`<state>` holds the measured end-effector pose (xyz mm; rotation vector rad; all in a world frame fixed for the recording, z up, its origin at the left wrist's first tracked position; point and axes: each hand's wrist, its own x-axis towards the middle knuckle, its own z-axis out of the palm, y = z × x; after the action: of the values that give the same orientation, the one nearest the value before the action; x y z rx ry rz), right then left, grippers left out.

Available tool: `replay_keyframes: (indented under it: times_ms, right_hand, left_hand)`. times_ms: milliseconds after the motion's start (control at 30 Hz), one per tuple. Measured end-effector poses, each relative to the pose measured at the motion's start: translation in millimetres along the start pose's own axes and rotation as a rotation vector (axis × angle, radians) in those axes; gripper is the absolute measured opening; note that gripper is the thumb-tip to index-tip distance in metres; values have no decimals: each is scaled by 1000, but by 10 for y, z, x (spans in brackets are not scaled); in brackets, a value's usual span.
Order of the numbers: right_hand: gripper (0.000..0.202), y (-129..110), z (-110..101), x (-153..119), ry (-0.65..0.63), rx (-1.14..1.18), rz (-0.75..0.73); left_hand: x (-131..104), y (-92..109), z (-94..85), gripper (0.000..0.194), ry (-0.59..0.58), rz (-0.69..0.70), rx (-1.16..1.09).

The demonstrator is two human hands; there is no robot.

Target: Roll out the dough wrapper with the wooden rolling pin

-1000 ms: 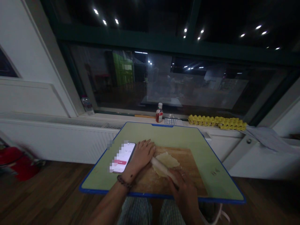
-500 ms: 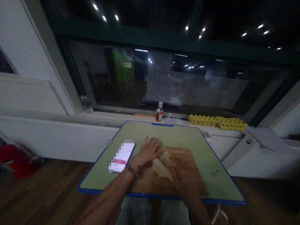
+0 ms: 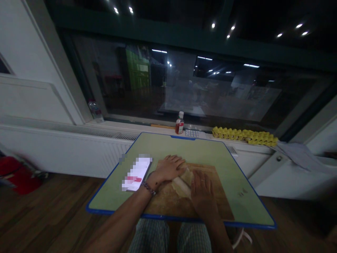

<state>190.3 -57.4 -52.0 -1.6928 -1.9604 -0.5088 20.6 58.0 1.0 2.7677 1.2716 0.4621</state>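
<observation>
While the left hand [image 3: 171,168] and right hand [image 3: 202,191] lie palm-down, fingers extended, the rolling pin [image 3: 182,186] slants between them across the dough [image 3: 187,175] on the wooden board [image 3: 172,206], its nearer end toward the right hand.

An indoor room of unclear kind, with a white radiator [image 3: 110,154] beneath a wide dark window [image 3: 181,84].

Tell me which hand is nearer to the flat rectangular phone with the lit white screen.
Left. The left hand is just right of the phone; the right hand is farther right, at the other end of the pale cylindrical rolling pin.
</observation>
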Motion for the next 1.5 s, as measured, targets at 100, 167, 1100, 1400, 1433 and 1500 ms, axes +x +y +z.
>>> replay_keyframes:
  times_ms: [100,167,1100,1400,1433,1500]
  right_hand:
    - [45,-8,-13,22,-11,28,17]
    - [45,-22,-17,21,-34,28,28]
    - [47,-293,-178,-91,-41,-79,37]
    - [48,-505,-310,-31,-110,-48,121]
    - [49,-504,-307,-36,-111,-46,120]
    - [50,-472,-282,-46,-110,-41,99]
  left_hand:
    - [9,-7,26,43,-25,-21,5]
    - [15,-16,46,45,-37,-26,2]
    - [-250,1,-4,46,-50,-65,47]
    - [-376,-25,-14,47,-71,-73,51]
    - [-394,-28,-16,48,-68,-76,54]
    - [-412,-26,-22,48,-57,-85,65]
